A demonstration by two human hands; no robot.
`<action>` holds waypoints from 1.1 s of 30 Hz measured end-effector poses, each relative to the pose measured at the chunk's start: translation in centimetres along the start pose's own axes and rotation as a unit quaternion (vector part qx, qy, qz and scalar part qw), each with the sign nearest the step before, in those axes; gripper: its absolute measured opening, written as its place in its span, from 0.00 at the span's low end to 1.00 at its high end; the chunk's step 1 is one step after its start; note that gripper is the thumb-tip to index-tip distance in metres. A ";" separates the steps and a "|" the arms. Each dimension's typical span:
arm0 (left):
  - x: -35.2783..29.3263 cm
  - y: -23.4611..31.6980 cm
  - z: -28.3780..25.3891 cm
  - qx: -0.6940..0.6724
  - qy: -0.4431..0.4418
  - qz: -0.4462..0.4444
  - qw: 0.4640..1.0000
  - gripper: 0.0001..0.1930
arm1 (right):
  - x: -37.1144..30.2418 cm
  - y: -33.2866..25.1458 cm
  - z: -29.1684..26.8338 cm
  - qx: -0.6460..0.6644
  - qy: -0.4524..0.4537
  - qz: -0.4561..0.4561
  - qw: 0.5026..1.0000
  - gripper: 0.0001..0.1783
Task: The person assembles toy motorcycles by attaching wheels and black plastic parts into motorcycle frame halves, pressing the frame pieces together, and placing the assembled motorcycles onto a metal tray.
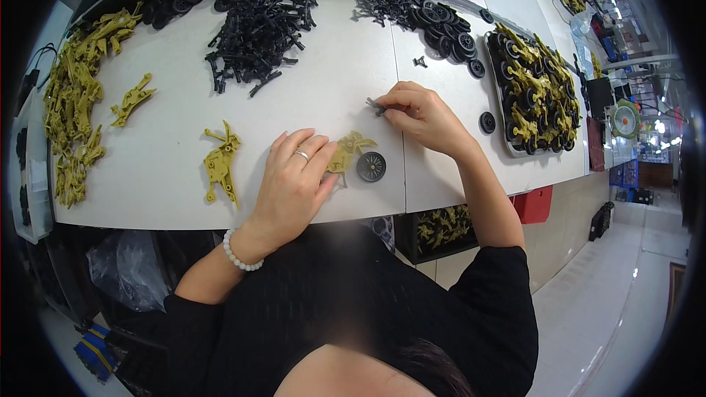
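My left hand (293, 180), with a ring and a white bead bracelet, holds a yellow plastic motorcycle-like frame (344, 156) on the white table (309, 95). Its fingers cover the left part of the frame. At the right end of that frame is a black spoked wheel (371, 167); whether it is joined to the frame I cannot tell. Up and to the right, my right hand (425, 121) pinches a small dark plastic fork-like part (376, 107) between thumb and fingers. Another yellow frame (221, 164) lies left of my left hand.
Yellow frames are heaped (73, 103) at the left, with one loose frame (134, 100) beside them. Piles of black parts (257, 33) and wheels (445, 29) lie at the back. A tray of assembled yellow-and-black pieces (533, 92) stands right, near a loose wheel (487, 122).
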State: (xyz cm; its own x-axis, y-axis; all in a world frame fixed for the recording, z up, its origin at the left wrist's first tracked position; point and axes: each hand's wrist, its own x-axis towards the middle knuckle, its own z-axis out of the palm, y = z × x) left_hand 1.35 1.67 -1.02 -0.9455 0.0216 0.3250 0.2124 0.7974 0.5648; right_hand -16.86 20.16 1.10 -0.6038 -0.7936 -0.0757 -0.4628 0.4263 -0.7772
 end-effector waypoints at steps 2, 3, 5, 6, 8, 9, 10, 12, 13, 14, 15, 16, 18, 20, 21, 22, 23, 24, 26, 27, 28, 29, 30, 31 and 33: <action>0.1 0.0 0.1 -0.003 -0.008 0.003 1.000 0.21 | -0.1 -0.1 0.3 -0.039 0.006 -0.034 0.999 0.12; 0.2 0.1 -0.1 -0.010 -0.010 0.003 1.000 0.21 | -0.1 -0.5 0.3 -0.022 -0.012 -0.055 0.998 0.12; 0.2 0.0 -0.1 -0.016 -0.012 0.000 1.000 0.20 | 0.0 -1.4 0.5 -0.004 -0.030 -0.076 0.997 0.12; 0.2 0.0 -0.1 -0.020 -0.013 -0.001 1.000 0.20 | -0.1 -1.9 0.5 0.004 -0.052 -0.062 0.997 0.12; 0.2 -0.1 -0.1 -0.025 -0.014 -0.004 1.000 0.19 | 0.1 -2.4 0.7 0.012 -0.075 -0.049 0.996 0.12; 0.2 -0.1 -0.1 -0.030 -0.012 -0.004 0.999 0.19 | 0.2 -2.5 0.8 0.011 -0.081 -0.036 0.996 0.11; 0.2 -0.1 -0.1 -0.035 -0.009 -0.004 0.999 0.19 | 0.2 -2.6 1.0 0.010 -0.087 -0.024 0.996 0.11; 0.2 -0.1 -0.1 -0.032 -0.008 -0.002 0.999 0.18 | 0.2 -2.5 1.3 0.005 -0.087 -0.044 0.995 0.11; 0.3 -0.2 -0.1 -0.030 -0.007 0.000 1.000 0.18 | 0.2 -2.5 1.5 -0.001 -0.087 -0.064 0.994 0.11; 0.3 -0.2 0.0 -0.031 -0.007 -0.001 1.000 0.18 | 0.2 -2.5 1.5 -0.001 -0.088 -0.063 0.994 0.11; 0.3 -0.2 0.0 -0.036 -0.004 0.001 0.999 0.18 | 0.2 -2.5 1.6 -0.014 -0.086 -0.075 0.993 0.11; 0.3 -0.2 0.0 -0.042 -0.002 0.003 0.999 0.18 | 0.2 -2.5 1.6 -0.027 -0.085 -0.087 0.992 0.11; 0.4 -0.2 0.0 -0.042 0.001 0.005 0.999 0.17 | 0.2 -2.7 1.5 -0.039 -0.084 -0.099 0.991 0.11; 0.6 -0.1 -0.2 -0.042 0.004 0.009 0.999 0.17 | 0.1 -2.5 1.7 -0.051 -0.083 -0.110 0.989 0.11; 0.7 0.0 -0.3 -0.043 0.002 0.005 0.999 0.17 | 0.1 -2.2 2.0 -0.070 -0.063 -0.128 0.987 0.12; 0.7 0.1 -0.4 -0.045 0.000 0.000 0.999 0.17 | 0.1 -2.0 2.3 -0.089 -0.044 -0.146 0.984 0.12; 0.8 0.0 -0.4 -0.045 0.000 0.001 0.999 0.17 | -0.1 -2.1 2.5 -0.089 -0.044 -0.146 0.984 0.12; 0.8 0.0 -0.4 -0.042 -0.003 0.002 0.999 0.17 | -0.3 -2.2 2.6 -0.125 -0.023 -0.170 0.977 0.13; 0.9 -0.1 -0.4 -0.040 -0.006 0.005 0.999 0.17 | -0.6 -2.3 2.9 -0.160 -0.002 -0.194 0.968 0.13; 0.9 -0.1 -0.4 -0.041 -0.006 0.003 0.999 0.17 | -0.7 -2.3 3.0 -0.177 0.008 -0.203 0.963 0.14; 0.9 -0.1 -0.5 -0.043 -0.005 0.002 0.999 0.16 | -0.8 -2.3 3.1 -0.194 0.018 -0.211 0.958 0.14; 1.0 -0.1 -0.5 -0.042 -0.005 0.003 0.999 0.16 | -0.7 -2.2 3.0 -0.194 0.019 -0.211 0.958 0.14; 1.0 0.0 -0.6 -0.044 -0.006 0.004 0.999 0.16 | -0.6 -2.0 2.7 -0.155 -0.003 -0.189 0.970 0.15; 0.9 0.0 -0.7 -0.045 -0.007 0.005 0.999 0.16 | -0.6 -1.9 2.5 -0.116 -0.026 -0.166 0.979 0.15; 0.9 -0.2 -0.9 -0.043 -0.016 0.005 0.999 0.16 | -0.4 -2.4 2.0 -0.075 -0.038 -0.128 0.988 0.16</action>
State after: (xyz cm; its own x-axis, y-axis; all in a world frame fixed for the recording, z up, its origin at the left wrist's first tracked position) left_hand 0.71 1.00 -0.12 -0.9503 0.0494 0.3073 0.2406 0.7427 0.6248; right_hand -14.18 18.61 1.70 -0.4063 -0.9117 0.0608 -0.6884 0.2617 -0.6765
